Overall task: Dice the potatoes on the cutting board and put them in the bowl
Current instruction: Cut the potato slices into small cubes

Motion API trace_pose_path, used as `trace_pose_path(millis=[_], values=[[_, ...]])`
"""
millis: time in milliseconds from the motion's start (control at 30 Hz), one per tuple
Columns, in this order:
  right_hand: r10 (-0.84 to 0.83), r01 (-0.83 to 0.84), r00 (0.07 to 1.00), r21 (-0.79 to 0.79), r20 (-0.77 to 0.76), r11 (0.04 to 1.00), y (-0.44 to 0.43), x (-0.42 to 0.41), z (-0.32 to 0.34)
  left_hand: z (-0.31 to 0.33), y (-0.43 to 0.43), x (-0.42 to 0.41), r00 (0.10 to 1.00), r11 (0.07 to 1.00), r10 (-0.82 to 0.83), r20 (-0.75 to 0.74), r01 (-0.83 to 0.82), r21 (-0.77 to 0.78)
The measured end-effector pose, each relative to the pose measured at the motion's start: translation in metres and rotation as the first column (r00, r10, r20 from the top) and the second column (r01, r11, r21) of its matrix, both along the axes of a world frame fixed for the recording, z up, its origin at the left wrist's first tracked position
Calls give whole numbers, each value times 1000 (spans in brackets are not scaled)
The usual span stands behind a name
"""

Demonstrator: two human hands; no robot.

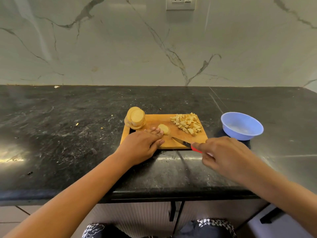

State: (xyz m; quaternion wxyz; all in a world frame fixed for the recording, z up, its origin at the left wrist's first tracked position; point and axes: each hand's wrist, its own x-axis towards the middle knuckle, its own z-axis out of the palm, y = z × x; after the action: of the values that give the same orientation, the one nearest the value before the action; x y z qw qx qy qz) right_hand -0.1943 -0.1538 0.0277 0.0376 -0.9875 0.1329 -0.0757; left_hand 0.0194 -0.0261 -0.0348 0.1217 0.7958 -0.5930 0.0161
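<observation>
The left hand (143, 143) lays near-straight fingers (155, 130) on the round pale-yellow potato slice (164, 129) on the rectangular wooden cutting board (161, 120), so the right hand (221, 153), gripping the red-handled knife (181, 142), should cut even strips clear of those fingertips.

A kitchen: stone counter (68, 117), marble backsplash (103, 48).

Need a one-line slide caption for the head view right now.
Left hand touches a potato slice on the cutting board while right hand holds the knife.
</observation>
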Motion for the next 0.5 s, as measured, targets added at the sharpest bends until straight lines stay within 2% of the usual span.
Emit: trace_pose_path(millis=[167, 500], values=[[-11, 8, 981, 19, 194, 1000, -5, 16, 8, 1, 3, 0, 1000, 1000, 7, 23, -7, -9], [32, -36, 989, 26, 143, 999, 1, 51, -19, -1, 3, 4, 999, 1000, -1, 46, 1, -4]])
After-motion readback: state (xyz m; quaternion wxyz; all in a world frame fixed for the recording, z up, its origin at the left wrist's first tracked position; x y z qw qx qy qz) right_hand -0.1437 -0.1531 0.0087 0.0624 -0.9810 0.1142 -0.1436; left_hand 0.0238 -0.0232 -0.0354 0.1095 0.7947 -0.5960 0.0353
